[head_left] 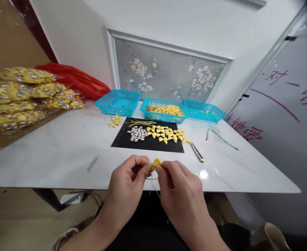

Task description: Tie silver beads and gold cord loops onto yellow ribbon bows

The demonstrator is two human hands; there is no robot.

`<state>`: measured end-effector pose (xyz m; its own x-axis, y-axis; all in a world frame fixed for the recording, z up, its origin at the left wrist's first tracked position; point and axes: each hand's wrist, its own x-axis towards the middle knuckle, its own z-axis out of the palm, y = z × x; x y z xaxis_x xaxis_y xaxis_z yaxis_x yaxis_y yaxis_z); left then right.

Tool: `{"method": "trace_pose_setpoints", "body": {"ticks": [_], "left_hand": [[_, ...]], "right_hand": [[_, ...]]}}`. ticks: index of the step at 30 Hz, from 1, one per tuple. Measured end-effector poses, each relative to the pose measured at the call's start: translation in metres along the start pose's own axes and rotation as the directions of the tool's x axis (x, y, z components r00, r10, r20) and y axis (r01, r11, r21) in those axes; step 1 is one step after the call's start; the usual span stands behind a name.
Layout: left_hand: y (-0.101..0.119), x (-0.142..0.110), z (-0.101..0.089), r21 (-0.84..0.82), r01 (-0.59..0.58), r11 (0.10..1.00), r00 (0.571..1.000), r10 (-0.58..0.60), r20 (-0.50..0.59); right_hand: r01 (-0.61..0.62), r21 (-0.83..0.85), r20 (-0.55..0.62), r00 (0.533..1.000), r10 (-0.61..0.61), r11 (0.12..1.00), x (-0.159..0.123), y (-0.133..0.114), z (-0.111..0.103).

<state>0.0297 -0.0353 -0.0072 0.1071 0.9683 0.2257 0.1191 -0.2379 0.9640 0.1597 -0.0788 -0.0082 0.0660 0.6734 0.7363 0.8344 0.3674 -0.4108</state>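
Note:
Above the table's front edge, my left hand (pixel 129 179) and my right hand (pixel 181 184) meet, both with closed fingers. Between their fingertips is a small yellow folded piece (pixel 156 161), pinched from both sides. A thin cord (pixel 154 186) loops below it and hangs down between my hands. Past my hands lies a black mat (pixel 124 141). On it are silver beads (pixel 137 133) in a cluster, several yellow bow-shaped pieces (pixel 163 132) and a bundle of yellowish cords (pixel 140 122). My fingers partly hide the held piece.
Three blue baskets stand at the back: a left basket (pixel 103 109), a middle basket (pixel 166 118) with yellow pieces, a right basket (pixel 202 116). A metal-handled cutter (pixel 197 152) lies right of the mat. Bagged yellow goods (pixel 20 97) are piled left, beside a red plastic bag (pixel 75 80).

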Motion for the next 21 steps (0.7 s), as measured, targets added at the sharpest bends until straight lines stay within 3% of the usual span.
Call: {"method": "trace_pose_setpoints", "body": {"ticks": [4,9,13,17,21], "left_hand": [[-0.006,0.011,0.001,0.005,0.003,1.0,1.0,-0.003,0.002],[-0.01,0.014,0.0,0.006,-0.002,1.0,1.0,0.002,-0.013],[-0.008,0.013,0.001,0.027,-0.012,1.0,1.0,0.012,-0.013],[-0.005,0.011,0.004,0.045,-0.033,0.998,0.999,0.033,-0.015],[-0.002,0.009,0.005,0.062,-0.057,0.996,0.998,0.059,-0.024]], "right_hand": [[-0.131,0.232,0.005,0.991,0.134,0.964,0.002,0.011,-0.01],[-0.304,0.47,0.1,0.951,0.292,0.829,-0.005,0.014,-0.017],[-0.282,0.349,0.088,0.959,0.268,0.894,-0.002,0.008,-0.006],[-0.133,0.126,0.009,0.991,0.133,0.983,0.0,0.005,0.011],[-0.013,-0.062,-0.031,0.999,0.011,0.998,-0.003,0.003,0.016]]}}
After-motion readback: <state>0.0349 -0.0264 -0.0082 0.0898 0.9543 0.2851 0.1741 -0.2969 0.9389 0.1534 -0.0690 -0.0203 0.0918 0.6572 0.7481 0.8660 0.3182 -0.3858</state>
